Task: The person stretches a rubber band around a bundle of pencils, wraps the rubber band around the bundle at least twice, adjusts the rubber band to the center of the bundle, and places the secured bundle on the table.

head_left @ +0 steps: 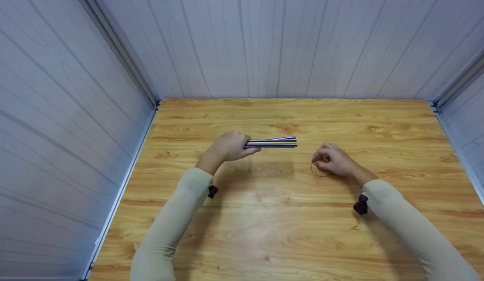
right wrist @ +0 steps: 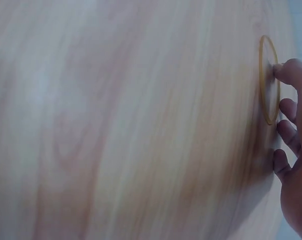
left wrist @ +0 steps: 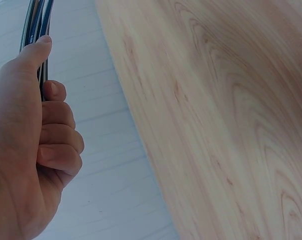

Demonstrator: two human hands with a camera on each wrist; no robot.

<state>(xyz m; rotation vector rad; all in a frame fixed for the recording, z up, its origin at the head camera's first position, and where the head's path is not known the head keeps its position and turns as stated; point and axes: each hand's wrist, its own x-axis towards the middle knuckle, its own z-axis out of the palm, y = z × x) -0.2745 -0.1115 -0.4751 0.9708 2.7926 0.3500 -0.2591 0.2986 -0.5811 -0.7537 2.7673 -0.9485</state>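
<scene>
A slim bundle of pencils (head_left: 275,143), dark with white, purple and yellow streaks, is gripped by my left hand (head_left: 231,146). The pencils point right, held above the table, their free ends fanning slightly. In the left wrist view the thumb lies along the pencils (left wrist: 37,22) and the fingers curl round them; the lower ends are hidden in the fist. To the right, my right hand (head_left: 335,160) pinches a thin yellow-orange rubber band (head_left: 319,176) between thumb and finger. The rubber band (right wrist: 261,80) hangs as an open loop in the right wrist view, apart from the pencils.
The wood-grain table (head_left: 257,226) spreads beneath both hands. A pale panel wall (head_left: 261,47) stands along its back edge, with another panel (head_left: 62,136) at the left and a third (head_left: 474,128) at the right.
</scene>
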